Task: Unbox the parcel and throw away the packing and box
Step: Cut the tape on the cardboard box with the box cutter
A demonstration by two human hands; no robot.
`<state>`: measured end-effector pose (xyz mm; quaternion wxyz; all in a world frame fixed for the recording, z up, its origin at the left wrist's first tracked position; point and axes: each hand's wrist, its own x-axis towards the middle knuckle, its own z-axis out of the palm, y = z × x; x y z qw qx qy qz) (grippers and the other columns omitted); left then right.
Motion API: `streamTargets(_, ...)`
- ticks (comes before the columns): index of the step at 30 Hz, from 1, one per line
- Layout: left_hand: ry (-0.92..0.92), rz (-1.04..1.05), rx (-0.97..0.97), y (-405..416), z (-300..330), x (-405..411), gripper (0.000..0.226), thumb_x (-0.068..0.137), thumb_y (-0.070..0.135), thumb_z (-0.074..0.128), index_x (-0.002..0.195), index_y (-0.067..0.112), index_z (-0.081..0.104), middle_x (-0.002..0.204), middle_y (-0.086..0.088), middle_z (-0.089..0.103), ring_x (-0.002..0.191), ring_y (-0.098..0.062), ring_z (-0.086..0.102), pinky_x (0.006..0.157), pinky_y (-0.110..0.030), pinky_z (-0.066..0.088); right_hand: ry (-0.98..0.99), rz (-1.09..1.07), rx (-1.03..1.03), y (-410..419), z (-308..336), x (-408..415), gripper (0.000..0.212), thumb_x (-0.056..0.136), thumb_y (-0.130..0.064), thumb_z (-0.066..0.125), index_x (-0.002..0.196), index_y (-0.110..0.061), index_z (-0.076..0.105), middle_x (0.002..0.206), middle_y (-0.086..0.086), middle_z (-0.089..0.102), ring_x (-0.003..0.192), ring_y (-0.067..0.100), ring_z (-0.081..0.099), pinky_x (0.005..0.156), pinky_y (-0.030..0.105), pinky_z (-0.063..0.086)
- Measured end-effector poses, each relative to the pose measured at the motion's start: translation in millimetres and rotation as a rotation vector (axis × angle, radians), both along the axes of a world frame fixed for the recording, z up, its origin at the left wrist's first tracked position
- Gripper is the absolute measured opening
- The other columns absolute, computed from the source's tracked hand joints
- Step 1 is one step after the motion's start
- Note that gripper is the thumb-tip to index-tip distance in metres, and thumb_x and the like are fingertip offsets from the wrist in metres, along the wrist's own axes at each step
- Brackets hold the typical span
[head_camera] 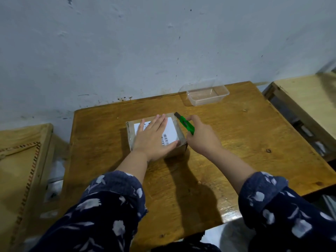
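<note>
A small brown cardboard parcel (179, 132), taped over and bearing a white label with a barcode, sits on the wooden table (236, 142). My left hand (152, 138) lies flat on its top, fingers spread, pressing it down. My right hand (201, 137) grips a green box cutter (186, 124) at the parcel's right edge. The cutter's blade tip touches the far right corner of the parcel's top.
A clear plastic container (204, 95) stands at the table's far edge by the blue-grey wall. A wooden bench or table (305, 99) is to the right. A tan woven piece (20, 160) lies to the left, beside the table.
</note>
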<state>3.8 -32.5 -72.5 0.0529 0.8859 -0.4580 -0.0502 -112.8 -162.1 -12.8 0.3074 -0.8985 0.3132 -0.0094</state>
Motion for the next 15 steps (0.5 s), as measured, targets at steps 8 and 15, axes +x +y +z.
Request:
streamTargets(8,0.002,0.01,0.004,0,-4,1,0.078,0.093,0.065,0.013,0.155,0.02,-0.001,0.162,0.007,-0.007,0.148,-0.008,-0.009,0.12,-0.048,-0.005,0.19,0.045,-0.098,5,26,22,0.043,0.099,-0.019,0.033,0.141,-0.023,0.04,0.122,0.014,0.061,0.097,0.031,0.063,0.077,0.042,0.056)
streamTargets(15,-0.008,0.027,0.015,-2,-3,-1,0.076,0.094,0.065,0.013,0.155,0.021,0.0,0.162,0.008,-0.006,0.148,-0.008,-0.009,0.119,-0.048,-0.006,0.275,0.161,-0.149,8,37,9,0.042,0.096,-0.014,0.037,0.136,-0.023,0.046,0.109,0.013,0.064,0.081,0.027,0.056,0.065,0.037,0.05)
